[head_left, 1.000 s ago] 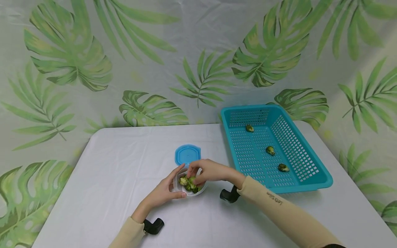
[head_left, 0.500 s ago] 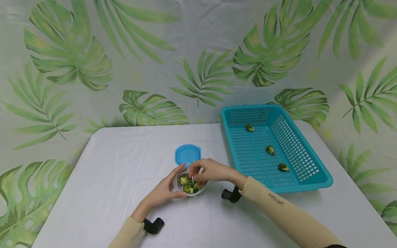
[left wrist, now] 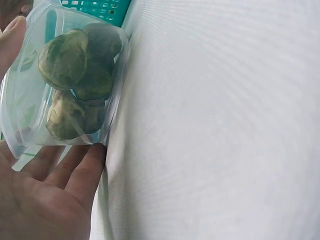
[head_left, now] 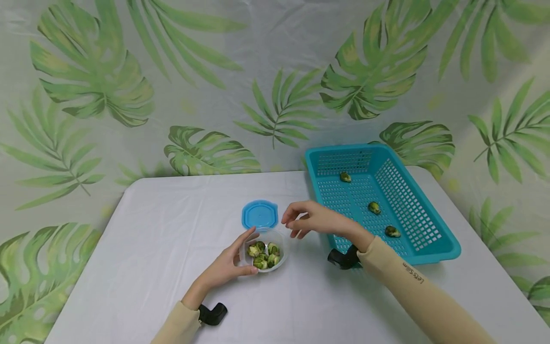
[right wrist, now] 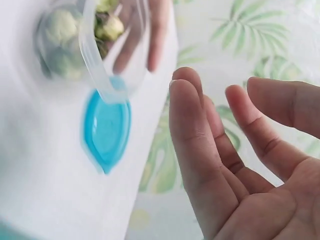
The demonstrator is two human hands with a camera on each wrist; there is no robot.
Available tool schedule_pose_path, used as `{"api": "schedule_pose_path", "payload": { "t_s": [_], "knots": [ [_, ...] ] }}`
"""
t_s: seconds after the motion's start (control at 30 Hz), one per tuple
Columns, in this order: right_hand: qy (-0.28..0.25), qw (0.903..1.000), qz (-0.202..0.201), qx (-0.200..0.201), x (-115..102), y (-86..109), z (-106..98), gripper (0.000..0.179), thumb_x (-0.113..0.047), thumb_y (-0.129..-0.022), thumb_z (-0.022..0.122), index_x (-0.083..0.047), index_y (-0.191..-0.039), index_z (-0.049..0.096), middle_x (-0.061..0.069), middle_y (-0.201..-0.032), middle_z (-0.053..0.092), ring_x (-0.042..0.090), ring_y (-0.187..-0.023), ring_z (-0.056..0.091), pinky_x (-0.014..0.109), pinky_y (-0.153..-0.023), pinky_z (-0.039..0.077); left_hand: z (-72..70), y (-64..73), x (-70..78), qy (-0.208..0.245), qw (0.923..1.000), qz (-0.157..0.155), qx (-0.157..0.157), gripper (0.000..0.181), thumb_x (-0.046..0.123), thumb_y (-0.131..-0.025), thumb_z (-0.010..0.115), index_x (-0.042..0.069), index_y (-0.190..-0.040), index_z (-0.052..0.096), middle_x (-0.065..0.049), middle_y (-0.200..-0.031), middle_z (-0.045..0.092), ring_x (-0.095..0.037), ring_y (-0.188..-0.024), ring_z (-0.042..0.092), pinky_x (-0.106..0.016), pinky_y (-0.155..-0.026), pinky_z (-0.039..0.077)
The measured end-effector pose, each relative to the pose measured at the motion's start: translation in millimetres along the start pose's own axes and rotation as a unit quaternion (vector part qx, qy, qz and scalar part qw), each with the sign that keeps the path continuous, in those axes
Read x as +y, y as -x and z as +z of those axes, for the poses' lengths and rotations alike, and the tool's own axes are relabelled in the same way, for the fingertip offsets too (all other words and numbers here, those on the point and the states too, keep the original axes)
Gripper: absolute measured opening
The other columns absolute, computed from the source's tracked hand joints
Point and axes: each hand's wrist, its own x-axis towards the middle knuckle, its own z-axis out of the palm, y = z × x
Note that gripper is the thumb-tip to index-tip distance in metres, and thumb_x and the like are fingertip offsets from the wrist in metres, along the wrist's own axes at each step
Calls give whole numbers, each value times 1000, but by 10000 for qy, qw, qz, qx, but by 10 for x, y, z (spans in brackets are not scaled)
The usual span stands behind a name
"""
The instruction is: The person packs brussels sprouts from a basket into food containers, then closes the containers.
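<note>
My left hand holds a small clear plastic container from its left side, thumb in front and fingers around the back. Several Brussels sprouts lie inside it; through the clear wall in the left wrist view, sprouts show piled at the bottom. To the right of the container, my right hand hangs in the air with its fingers loosely bent. Nothing is between those fingers in the right wrist view. The container's blue lid lies flat on the table just behind it.
A turquoise perforated basket stands at the right on the white-clothed table. Three sprouts lie spread on its floor, among them a sprout in the middle. A leaf-patterned curtain hangs behind the table.
My right hand has lifted out of the container and moved right towards the basket, leaving the sprouts uncovered. The left hand and the container have stayed in place.
</note>
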Motion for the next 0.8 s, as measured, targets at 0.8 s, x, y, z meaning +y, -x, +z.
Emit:
{"api": "schedule_pose_path", "payload": {
  "t_s": [0.8],
  "knots": [
    [-204,9955,45,921,299,388,-629,25,-12,-98,55,4,-117,56,23,-114,55,37,-96,61,44,-81,53,-4,3,-18,-13,10000,77,-18,94,13,-85,74,16,-155,12,-8,-153,28,-29,-138,30,-56,-102,33]
  ]
}}
